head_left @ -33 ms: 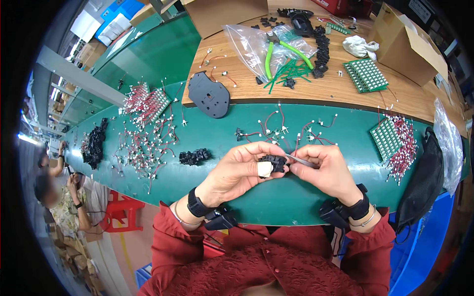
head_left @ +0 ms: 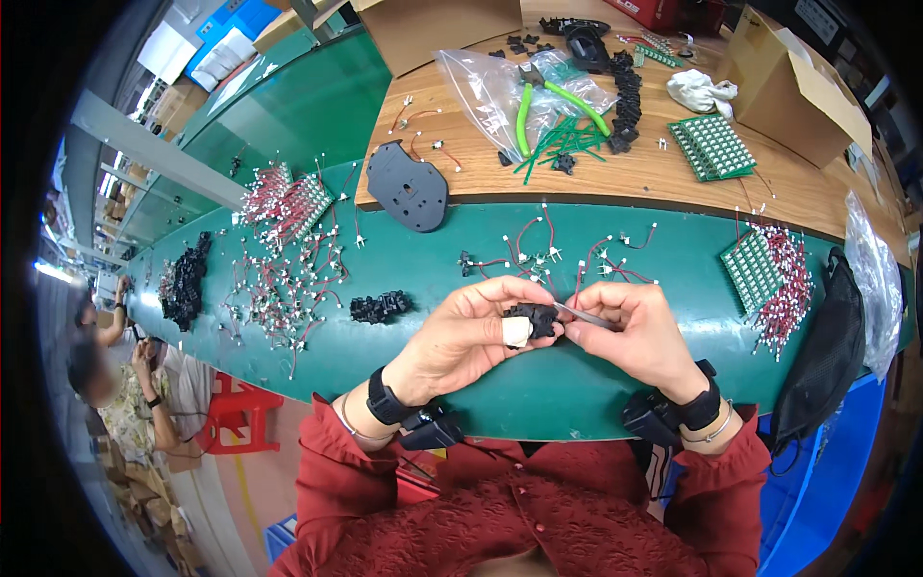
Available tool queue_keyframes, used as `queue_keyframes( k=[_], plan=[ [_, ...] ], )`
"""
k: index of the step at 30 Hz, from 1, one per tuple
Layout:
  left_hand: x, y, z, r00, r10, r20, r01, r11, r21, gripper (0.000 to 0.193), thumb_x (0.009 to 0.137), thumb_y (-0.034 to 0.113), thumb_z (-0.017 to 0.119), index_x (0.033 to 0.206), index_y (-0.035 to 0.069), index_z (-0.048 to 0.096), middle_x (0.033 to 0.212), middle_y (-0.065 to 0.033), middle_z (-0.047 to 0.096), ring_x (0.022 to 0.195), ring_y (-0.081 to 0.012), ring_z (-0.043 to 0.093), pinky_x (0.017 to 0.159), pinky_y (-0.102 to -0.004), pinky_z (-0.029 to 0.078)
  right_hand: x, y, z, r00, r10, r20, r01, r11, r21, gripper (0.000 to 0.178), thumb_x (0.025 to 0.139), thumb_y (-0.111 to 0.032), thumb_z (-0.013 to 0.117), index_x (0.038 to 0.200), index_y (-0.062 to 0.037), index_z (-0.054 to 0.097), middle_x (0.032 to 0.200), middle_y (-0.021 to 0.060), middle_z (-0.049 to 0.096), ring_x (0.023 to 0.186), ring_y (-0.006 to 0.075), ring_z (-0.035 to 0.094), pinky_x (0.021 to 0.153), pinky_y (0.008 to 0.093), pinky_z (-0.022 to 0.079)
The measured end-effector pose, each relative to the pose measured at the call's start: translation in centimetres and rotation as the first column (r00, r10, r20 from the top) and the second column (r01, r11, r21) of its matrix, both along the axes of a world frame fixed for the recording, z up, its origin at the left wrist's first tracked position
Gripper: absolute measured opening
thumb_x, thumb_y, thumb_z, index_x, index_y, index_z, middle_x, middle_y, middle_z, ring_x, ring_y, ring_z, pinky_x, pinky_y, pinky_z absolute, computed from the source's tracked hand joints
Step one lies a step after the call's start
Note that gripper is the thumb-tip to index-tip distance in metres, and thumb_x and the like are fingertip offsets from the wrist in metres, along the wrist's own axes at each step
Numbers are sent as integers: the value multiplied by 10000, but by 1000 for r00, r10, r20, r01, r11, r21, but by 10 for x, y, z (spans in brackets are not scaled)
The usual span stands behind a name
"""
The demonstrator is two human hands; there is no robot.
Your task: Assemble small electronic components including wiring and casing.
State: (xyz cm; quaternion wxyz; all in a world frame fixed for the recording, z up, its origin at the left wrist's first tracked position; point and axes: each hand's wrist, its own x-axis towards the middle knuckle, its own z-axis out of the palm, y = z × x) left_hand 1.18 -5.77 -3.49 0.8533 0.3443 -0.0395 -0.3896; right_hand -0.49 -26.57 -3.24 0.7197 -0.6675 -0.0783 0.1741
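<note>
My left hand (head_left: 460,332) is closed around a small cluster of black plastic parts (head_left: 536,317), above the green table. White tape (head_left: 517,332) wraps its thumb. My right hand (head_left: 630,332) pinches a slim grey metal tool that looks like tweezers (head_left: 588,316), its tip against the black parts. What the tip touches is hidden by my fingers. Just beyond my hands lie several red-wired connectors (head_left: 524,252). Left of my left hand sits another cluster of black parts (head_left: 381,307).
A heap of red-wired connectors (head_left: 284,288) and a black pile (head_left: 186,279) lie at left. Green circuit boards (head_left: 753,274) with wires are at right, by a black mesh pouch (head_left: 825,346). Green-handled cutters (head_left: 524,120) rest on the wooden board. Other people sit at far left.
</note>
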Motion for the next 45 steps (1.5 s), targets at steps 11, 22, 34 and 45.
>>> queue_keyframes(
  k=[11, 22, 34, 45],
  plan=[
    [-4, -8, -4, 999, 4, -40, -6, 998, -55, 308, 831, 58, 551, 1116, -13, 460, 1095, -117, 527, 1001, -237, 552, 877, -349, 466, 0, -6, 7, 993, -46, -112, 87, 916, 393, 115, 790, -11, 595, 895, 11, 557, 745, 57, 615, 575, 65, 552, 446, 156, 378],
    [-9, -18, -10, 995, 97, 21, -93, 983, -158, 291, 806, 6, 564, 1084, 20, 479, 1079, -95, 525, 1013, -223, 537, 916, -365, 432, -8, 5, 10, 983, -183, 6, 171, 926, 338, 77, 791, 10, 589, 840, 24, 533, 748, 87, 606, 566, 84, 558, 460, 170, 410],
    [-16, -21, -11, 957, 239, 164, -221, 968, -119, 340, 708, -59, 644, 1010, 40, 522, 1060, -97, 519, 996, -187, 506, 877, -322, 440, -19, 15, 6, 922, -309, 233, 274, 946, 172, 95, 739, 12, 650, 798, 8, 576, 733, 46, 625, 676, 73, 597, 591, 203, 492],
    [-15, -23, -11, 933, 260, 248, -239, 965, -111, 313, 711, -50, 649, 989, 37, 535, 1036, -116, 526, 978, -193, 514, 864, -313, 446, -18, 13, 4, 800, -290, 525, 324, 945, 29, 138, 660, 39, 666, 772, -27, 619, 688, 36, 621, 545, 73, 567, 448, 187, 417]
  ],
)
